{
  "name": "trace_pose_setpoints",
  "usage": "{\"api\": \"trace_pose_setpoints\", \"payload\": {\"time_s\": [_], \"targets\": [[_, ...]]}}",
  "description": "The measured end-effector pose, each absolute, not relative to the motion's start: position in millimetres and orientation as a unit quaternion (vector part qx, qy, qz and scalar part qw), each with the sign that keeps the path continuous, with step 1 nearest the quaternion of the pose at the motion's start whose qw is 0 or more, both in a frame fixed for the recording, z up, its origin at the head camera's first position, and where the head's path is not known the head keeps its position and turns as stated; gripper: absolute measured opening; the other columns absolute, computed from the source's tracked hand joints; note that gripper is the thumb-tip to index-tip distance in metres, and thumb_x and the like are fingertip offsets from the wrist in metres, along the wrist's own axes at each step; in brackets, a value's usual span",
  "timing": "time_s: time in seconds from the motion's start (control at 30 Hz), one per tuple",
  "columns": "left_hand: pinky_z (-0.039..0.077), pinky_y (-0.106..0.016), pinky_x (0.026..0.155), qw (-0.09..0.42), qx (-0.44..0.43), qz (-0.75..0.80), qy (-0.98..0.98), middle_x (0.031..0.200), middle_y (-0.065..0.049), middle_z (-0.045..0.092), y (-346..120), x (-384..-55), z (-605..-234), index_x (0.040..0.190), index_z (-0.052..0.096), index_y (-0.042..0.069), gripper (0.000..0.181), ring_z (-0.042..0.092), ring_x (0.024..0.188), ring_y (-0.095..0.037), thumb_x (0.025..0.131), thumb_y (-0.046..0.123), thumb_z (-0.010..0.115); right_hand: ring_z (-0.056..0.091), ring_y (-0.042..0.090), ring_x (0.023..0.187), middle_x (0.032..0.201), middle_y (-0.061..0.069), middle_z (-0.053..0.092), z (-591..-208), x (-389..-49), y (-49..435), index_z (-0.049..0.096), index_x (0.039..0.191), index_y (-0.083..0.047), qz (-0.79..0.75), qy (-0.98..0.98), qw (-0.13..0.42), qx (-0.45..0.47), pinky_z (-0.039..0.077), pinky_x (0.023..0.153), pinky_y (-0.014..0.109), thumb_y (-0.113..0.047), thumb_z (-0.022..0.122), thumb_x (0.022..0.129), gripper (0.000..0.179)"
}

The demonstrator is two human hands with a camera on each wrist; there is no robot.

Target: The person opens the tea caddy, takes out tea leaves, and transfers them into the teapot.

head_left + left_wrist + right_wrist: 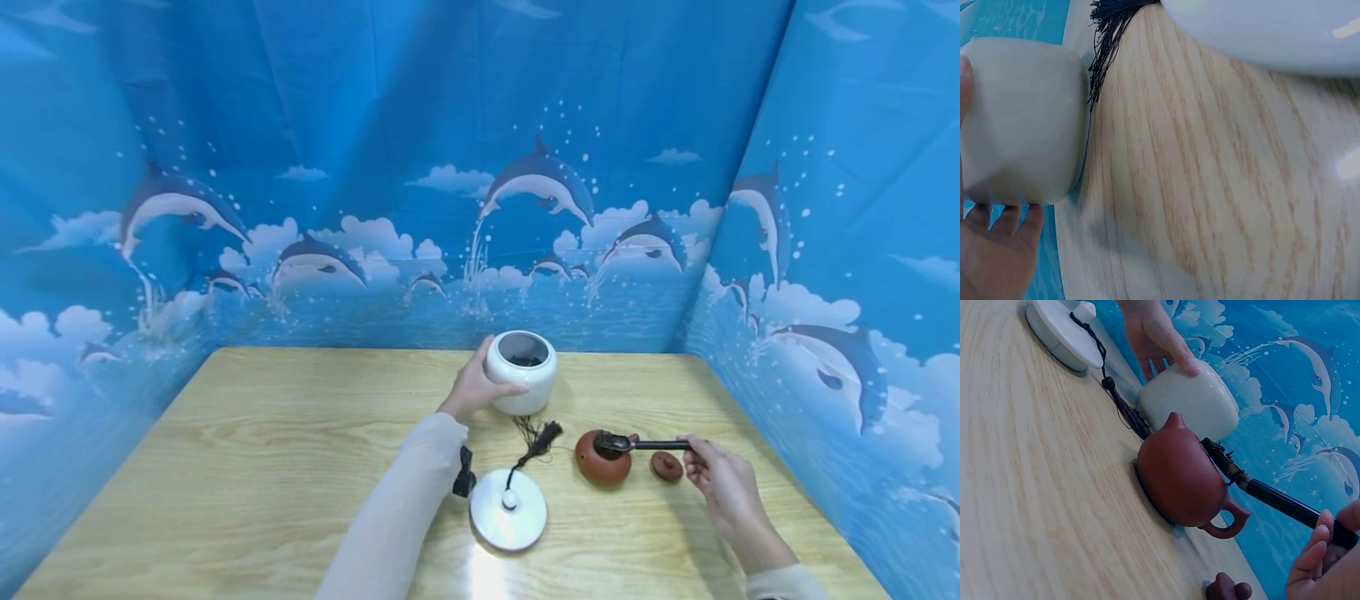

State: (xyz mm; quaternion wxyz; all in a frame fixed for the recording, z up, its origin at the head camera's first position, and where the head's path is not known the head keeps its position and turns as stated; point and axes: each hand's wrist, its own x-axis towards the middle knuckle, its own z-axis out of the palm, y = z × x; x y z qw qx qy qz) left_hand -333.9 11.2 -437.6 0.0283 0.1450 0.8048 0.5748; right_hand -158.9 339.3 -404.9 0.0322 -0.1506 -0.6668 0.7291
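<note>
My left hand (480, 385) grips a round white ceramic jar (537, 390) near the table's back edge, its thumb across the front. Dark tea leaves (525, 361) show inside the jar's mouth. My right hand (723, 483) holds a tea scoop (660, 446) by its black handle. The scoop's head, with dark leaves on it in the right wrist view, lies at the mouth of a reddish-brown clay teapot (1179, 472). The teapot stands uncovered, its looped handle (1229, 519) on the side toward my right hand.
The teapot's small clay lid (667, 467) lies between the pot and my right hand. A white jar lid (510, 521) with a knob and black tassel (542, 440) rests in front of the jar. A blue dolphin-print curtain (420, 208) encloses the wooden table (285, 467).
</note>
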Motion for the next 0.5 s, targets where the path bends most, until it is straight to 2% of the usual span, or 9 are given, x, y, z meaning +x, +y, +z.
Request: {"api": "trace_pose_setpoints", "payload": {"time_s": [0.1, 0.2, 0.33, 0.4, 0.5], "targets": [[0.028, -0.051, 0.112, 0.029, 0.146, 0.577, 0.803, 0.154, -0.004, 0.033, 12, -333, -437, 0.155, 0.016, 0.021, 0.117, 0.036, 0.137, -0.028, 0.065, 0.039, 0.088, 0.051, 0.005, 0.068, 0.075, -0.007, 0.056, -400, -161, 339, 0.069, 0.087, -0.021, 0.701, -0.696, 0.038, -0.152, 0.048, 0.063, 0.018, -0.025, 0.051, 0.1, 0.023], [0.029, -0.051, 0.112, 0.029, 0.145, 0.578, 0.803, 0.154, -0.004, 0.032, 12, -332, -437, 0.155, 0.016, 0.022, 0.116, 0.036, 0.137, -0.027, 0.065, 0.038, 0.088, 0.051, 0.005, 0.066, 0.073, -0.006, 0.056, -392, -166, 337, 0.069, 0.096, -0.014, 0.654, -0.74, 0.056, -0.147, 0.048, 0.06, 0.019, -0.027, 0.052, 0.1, 0.022], [0.029, -0.051, 0.112, 0.028, 0.141, 0.575, 0.805, 0.154, -0.003, 0.032, 11, -330, -434, 0.155, 0.016, 0.022, 0.116, 0.036, 0.137, -0.027, 0.066, 0.037, 0.088, 0.051, 0.004, 0.064, 0.07, -0.006, 0.057, -377, -175, 328, 0.066, 0.11, 0.002, 0.537, -0.83, 0.088, -0.124, 0.048, 0.059, 0.02, -0.031, 0.052, 0.099, 0.038], [0.029, -0.05, 0.112, 0.028, 0.14, 0.574, 0.806, 0.154, -0.003, 0.032, 11, -329, -434, 0.155, 0.016, 0.021, 0.115, 0.036, 0.137, -0.027, 0.066, 0.037, 0.088, 0.049, 0.006, 0.063, 0.07, -0.005, 0.058, -369, -179, 322, 0.066, 0.107, 0.006, 0.469, -0.871, 0.095, -0.107, 0.045, 0.058, 0.022, -0.034, 0.052, 0.099, 0.043], [0.029, -0.05, 0.112, 0.03, 0.139, 0.575, 0.806, 0.154, -0.003, 0.032, 11, -329, -433, 0.155, 0.016, 0.022, 0.115, 0.036, 0.137, -0.027, 0.067, 0.036, 0.088, 0.051, 0.009, 0.065, 0.07, 0.0, 0.062, -359, -184, 312, 0.068, 0.099, 0.003, 0.378, -0.917, 0.106, -0.066, 0.041, 0.056, 0.025, -0.033, 0.055, 0.098, 0.039]]}}
